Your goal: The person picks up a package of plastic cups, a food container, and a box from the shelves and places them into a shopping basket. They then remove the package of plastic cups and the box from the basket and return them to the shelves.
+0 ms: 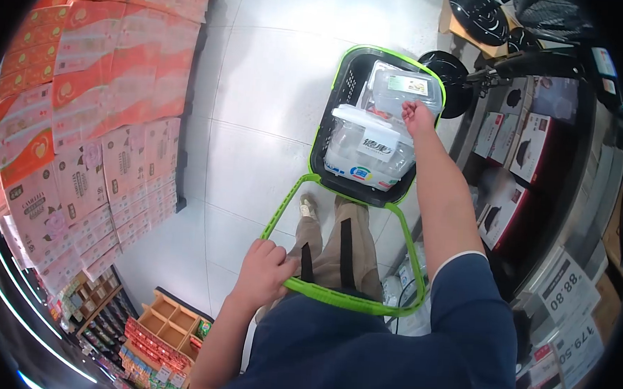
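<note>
My left hand [265, 272] is closed round the green handle [348, 299] of a black shopping basket [323, 142] with a green rim. Inside the basket lie a clear plastic container with a label [404, 86] and, nearer to me, a larger lidded clear box [371, 145] with printed labels. My right hand [417, 117] is over the basket's right side, at the edge of the labelled container. Its fingers are curled in, and whatever they may hold is too small to make out.
Stacked pink and orange tissue packs [82, 102] line the left. Shelves with boxed pans [532, 147] and price tags [566, 292] run along the right, beside a black pan [452, 85]. A wooden snack rack [168, 321] is at lower left.
</note>
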The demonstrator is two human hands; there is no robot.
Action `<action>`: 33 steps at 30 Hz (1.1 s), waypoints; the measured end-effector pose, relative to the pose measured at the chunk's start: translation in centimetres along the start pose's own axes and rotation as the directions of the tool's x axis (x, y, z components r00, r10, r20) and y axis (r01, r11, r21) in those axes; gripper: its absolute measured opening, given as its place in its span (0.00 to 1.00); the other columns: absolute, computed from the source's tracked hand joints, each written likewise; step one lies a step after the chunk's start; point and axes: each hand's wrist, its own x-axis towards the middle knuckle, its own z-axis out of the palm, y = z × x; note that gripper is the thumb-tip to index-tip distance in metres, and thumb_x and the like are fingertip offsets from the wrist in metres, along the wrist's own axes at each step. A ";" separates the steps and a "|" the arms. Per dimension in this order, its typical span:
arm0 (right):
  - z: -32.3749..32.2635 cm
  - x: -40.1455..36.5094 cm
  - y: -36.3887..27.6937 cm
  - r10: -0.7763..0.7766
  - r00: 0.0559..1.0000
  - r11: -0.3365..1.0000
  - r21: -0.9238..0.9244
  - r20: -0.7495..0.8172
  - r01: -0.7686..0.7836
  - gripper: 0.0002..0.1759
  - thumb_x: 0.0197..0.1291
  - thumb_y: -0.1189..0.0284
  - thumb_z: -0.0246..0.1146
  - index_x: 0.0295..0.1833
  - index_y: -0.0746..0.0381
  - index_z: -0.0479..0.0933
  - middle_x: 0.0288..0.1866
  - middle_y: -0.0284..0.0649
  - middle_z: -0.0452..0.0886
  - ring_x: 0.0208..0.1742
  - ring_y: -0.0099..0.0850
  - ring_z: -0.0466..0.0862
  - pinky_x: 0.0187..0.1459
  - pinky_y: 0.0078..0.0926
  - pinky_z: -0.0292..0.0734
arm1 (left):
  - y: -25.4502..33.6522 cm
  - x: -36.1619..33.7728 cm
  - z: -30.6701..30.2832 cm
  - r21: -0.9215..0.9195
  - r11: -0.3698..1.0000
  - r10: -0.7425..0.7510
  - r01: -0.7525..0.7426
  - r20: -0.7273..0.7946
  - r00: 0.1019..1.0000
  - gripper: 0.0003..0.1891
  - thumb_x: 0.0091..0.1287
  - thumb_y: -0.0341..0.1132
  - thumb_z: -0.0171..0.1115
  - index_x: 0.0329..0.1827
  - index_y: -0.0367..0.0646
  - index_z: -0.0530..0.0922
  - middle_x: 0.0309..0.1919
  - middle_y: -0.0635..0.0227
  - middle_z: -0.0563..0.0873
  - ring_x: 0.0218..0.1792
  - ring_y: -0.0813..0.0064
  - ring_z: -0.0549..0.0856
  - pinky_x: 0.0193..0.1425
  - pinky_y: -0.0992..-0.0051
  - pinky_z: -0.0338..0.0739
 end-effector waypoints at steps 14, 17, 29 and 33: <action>1.9 3.6 4.3 0.009 0.993 0.963 -0.267 -0.118 -0.041 0.09 0.59 0.75 0.49 0.38 0.69 0.72 0.28 0.42 0.77 0.25 0.29 0.81 0.27 0.26 0.76 | 0.1 -0.4 0.1 -0.035 0.996 -0.083 0.086 0.079 0.993 0.11 0.39 0.30 0.61 0.30 0.48 0.79 0.22 0.70 0.67 0.28 0.68 0.71 0.37 0.69 0.65; 1.0 -1.3 3.8 -0.321 0.946 0.718 -0.640 0.047 0.275 0.09 0.58 0.73 0.52 0.34 0.68 0.75 0.27 0.46 0.79 0.28 0.36 0.83 0.29 0.32 0.76 | 0.3 -1.0 0.4 -0.037 0.999 -0.022 0.025 0.092 0.995 0.12 0.37 0.29 0.60 0.29 0.48 0.78 0.22 0.70 0.67 0.29 0.68 0.71 0.38 0.69 0.65; -20.5 -23.1 7.1 -0.579 0.775 0.018 -0.946 0.253 0.323 0.11 0.52 0.68 0.56 0.34 0.66 0.77 0.34 0.52 0.81 0.38 0.46 0.81 0.43 0.38 0.76 | -4.2 -7.0 3.9 -0.104 0.953 0.292 -0.283 0.083 0.953 0.09 0.37 0.30 0.61 0.24 0.47 0.74 0.17 0.68 0.76 0.21 0.63 0.77 0.28 0.65 0.69; -29.6 -32.4 17.6 -0.600 0.763 0.578 -0.789 -0.238 0.209 0.11 0.52 0.70 0.56 0.34 0.68 0.77 0.31 0.50 0.82 0.28 0.37 0.84 0.33 0.35 0.78 | -4.4 -8.9 4.8 -0.046 0.943 0.332 -0.329 0.169 0.928 0.07 0.41 0.31 0.61 0.25 0.46 0.75 0.17 0.64 0.79 0.20 0.59 0.80 0.27 0.62 0.73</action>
